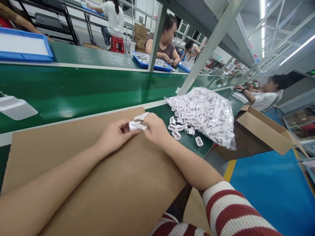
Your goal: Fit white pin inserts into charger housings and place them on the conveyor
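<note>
Over the brown cardboard sheet (118, 183), a small white plastic part (135, 125) is held between both hands. My left hand (117, 135) pinches it from the left with thumb and fingers. From the right, my right hand (154, 128) grips the same part, with white coverings on its thumb and a finger. Just right of my right hand, several loose white parts (176, 135) lie on the green table. Behind them sits a clear plastic bag (204, 113) full of similar white pieces.
A green conveyor belt (73, 91) runs beyond the cardboard, with a white object (17, 107) at its left. An open carton (265, 129) stands at the right. A slanted metal post (204, 46) rises behind the bag. People sit across the belt and at the right.
</note>
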`<state>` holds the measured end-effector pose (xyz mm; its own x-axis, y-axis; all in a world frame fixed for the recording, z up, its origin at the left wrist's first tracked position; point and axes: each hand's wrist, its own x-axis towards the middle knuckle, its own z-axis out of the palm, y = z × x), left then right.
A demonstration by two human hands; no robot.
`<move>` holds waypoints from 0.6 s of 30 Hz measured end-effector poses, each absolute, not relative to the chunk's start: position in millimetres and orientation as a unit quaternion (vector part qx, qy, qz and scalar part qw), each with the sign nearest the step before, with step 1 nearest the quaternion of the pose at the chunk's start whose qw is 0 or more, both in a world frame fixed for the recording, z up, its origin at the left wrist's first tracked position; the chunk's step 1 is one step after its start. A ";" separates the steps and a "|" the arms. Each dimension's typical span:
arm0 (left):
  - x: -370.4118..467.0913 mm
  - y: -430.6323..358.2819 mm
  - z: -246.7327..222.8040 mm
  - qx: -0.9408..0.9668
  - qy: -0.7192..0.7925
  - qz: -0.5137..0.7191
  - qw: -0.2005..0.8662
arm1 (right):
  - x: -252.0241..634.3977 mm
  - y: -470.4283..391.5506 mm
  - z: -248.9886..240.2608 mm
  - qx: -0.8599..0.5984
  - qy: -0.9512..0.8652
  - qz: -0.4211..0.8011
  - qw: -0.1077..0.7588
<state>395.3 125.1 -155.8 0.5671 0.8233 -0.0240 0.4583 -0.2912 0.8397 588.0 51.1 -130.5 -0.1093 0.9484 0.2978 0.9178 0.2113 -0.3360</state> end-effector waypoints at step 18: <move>404.3 116.2 -132.4 0.923 0.364 0.118 0.048 | 586.8 58.5 -104.3 -0.638 -0.721 0.100 0.251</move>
